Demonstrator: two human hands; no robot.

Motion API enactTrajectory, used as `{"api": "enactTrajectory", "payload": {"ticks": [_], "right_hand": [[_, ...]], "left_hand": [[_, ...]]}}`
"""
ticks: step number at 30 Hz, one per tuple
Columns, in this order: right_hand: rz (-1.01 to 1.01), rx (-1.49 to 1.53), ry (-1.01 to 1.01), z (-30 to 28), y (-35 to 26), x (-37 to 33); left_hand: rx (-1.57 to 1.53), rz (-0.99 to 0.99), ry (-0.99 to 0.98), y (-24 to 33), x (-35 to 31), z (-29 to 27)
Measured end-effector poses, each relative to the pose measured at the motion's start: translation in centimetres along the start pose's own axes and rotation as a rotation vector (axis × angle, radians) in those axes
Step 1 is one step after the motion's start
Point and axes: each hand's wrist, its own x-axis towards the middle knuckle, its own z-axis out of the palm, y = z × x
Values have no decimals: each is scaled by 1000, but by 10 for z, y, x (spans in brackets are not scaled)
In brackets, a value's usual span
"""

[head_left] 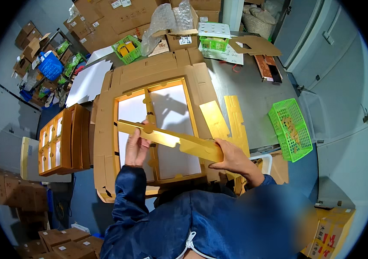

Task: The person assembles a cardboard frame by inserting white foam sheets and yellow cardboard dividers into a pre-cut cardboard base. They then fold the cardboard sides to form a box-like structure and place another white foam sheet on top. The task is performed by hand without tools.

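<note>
A long gold folded cardboard strip [194, 147] with notches in its edge is held slantwise in front of me. My left hand [137, 149] pinches it near its left end, while my right hand [235, 159] wraps round its right end. Beneath the strip lies a shallow gold-rimmed box [116, 114] with white panels inside. A gold divider [150, 110] runs down its middle, parting it into two compartments. The held strip hides part of the box. To the right lie two more gold pieces, a plain flat one [214, 118] and a notched strip [235, 114].
Brown cardboard sheets [104, 151] lie under the box on a grey metal table [255, 93]. A green basket [291, 129] holding small tan pieces stands at the right. Gold-framed boxes [66, 142] stack at the left. At the back sit a tape basket [126, 49] and bubble wrap [160, 26].
</note>
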Motion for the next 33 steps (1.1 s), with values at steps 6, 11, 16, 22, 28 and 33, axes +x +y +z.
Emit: {"api": "enactTrajectory", "payload": {"ticks": [6,11,16,22,28,33], "right_hand": [[103,19,-86,17,0,6],[177,51,-55,35,15,12],[159,89,-167,32,-13,23],[117,309,-258,26,-7,11],[36,-43,-47,0,40,12],[-321,-335,-51,-23,20,26]], "left_hand": [[52,-17,2,7,1,-3],[132,-65,-128,-10,-15,17],[213,-259,-181,-60,-38,25],[240,-333,-205,-64,-47,31],[1474,161,-228,9,-73,-5],[2165,620,-466,89,-63,2]]}}
